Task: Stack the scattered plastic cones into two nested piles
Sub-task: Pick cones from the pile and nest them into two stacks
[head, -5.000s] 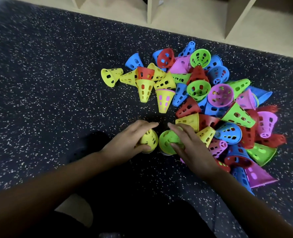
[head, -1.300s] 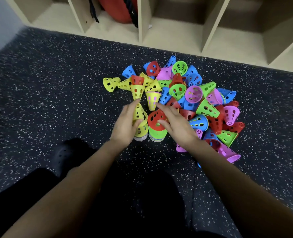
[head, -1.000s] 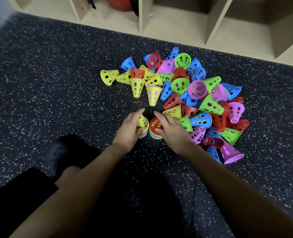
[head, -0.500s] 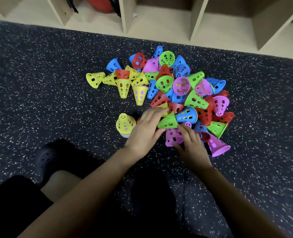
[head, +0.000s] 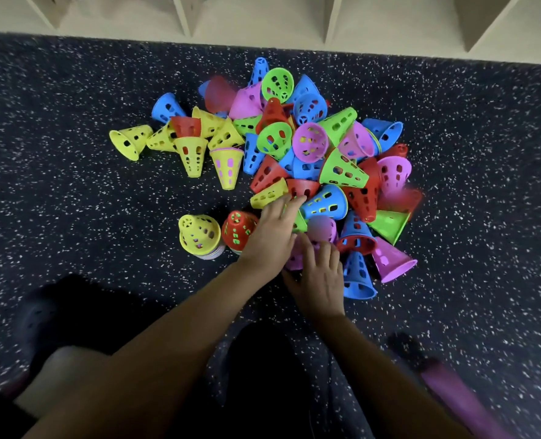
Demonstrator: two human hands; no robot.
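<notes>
Two nested piles stand tip-up on the speckled floor: a yellow-topped pile (head: 199, 234) and, right beside it, a red-topped pile (head: 239, 229). To their right lies the heap of scattered cones (head: 310, 142) in yellow, blue, green, red and pink. My left hand (head: 269, 239) reaches past the red-topped pile, its fingers closed over a green cone (head: 299, 221) at the heap's near edge. My right hand (head: 321, 275) lies just right of it, fingers on a pink cone (head: 294, 263) that is mostly hidden beneath both hands.
Pale wooden shelf dividers (head: 262, 20) run along the far edge of the floor. A loose row of yellow cones (head: 129, 142) lies left of the heap. My knee (head: 69, 369) and a dark shoe (head: 56, 312) are at lower left. A blurred pink object (head: 459, 397) is at lower right.
Both hands left the two piles and moved right to the heap's near edge. The left hand went onto a green cone, the right onto a pink one. The piles now stand uncovered.
</notes>
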